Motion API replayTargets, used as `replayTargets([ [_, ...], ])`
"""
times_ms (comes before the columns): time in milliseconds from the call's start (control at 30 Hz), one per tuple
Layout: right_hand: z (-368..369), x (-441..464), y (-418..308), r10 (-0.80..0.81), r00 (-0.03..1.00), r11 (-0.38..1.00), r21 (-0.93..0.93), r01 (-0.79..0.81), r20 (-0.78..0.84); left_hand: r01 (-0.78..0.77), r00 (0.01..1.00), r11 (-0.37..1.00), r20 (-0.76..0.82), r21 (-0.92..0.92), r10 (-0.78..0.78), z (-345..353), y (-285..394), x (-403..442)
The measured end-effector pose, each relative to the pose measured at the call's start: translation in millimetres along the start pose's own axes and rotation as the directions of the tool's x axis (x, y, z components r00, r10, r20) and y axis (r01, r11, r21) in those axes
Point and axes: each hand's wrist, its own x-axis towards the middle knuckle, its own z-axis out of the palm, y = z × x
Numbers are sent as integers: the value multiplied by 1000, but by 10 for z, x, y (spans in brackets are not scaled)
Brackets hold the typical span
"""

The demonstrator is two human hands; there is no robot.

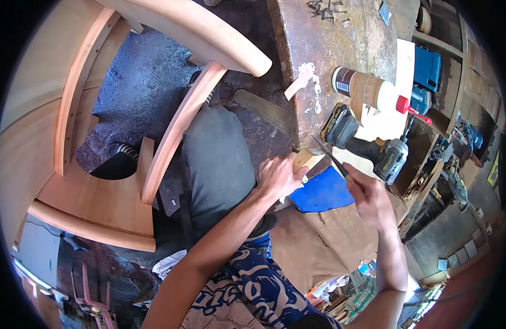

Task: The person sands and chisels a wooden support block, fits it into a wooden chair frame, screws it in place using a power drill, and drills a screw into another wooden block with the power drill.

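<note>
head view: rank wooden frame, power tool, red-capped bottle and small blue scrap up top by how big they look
1. Wooden frame
2. Power tool and red-capped bottle: too alike to rank
3. Small blue scrap

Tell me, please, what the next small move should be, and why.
Perhaps steady the small wooden piece in the left hand, then ease the thin-bladed tool in the right hand toward the wood's far end, angled away from the fingers: the blade lies close to that end, and the left hand grips just behind it.

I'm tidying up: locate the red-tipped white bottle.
Head view, right of centre: the red-tipped white bottle lies on the stained workbench, above the black cordless drill.
</note>
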Motion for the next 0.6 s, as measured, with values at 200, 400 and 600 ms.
replayTargets([
  [200,-227,-180,-19,-100,994,964,-253,83,-53,14,1000,1000,1,20,-14,12,8,19],
  [400,-174,-196,138,-45,998,993,-116,39,-45,14,1000,1000,4,6,-14,27,-10,17],
  [600,-172,-163,86,21,1000,991,-132,-21,3,4,1000,1000,9,-6,-4,10,-6,26],
])
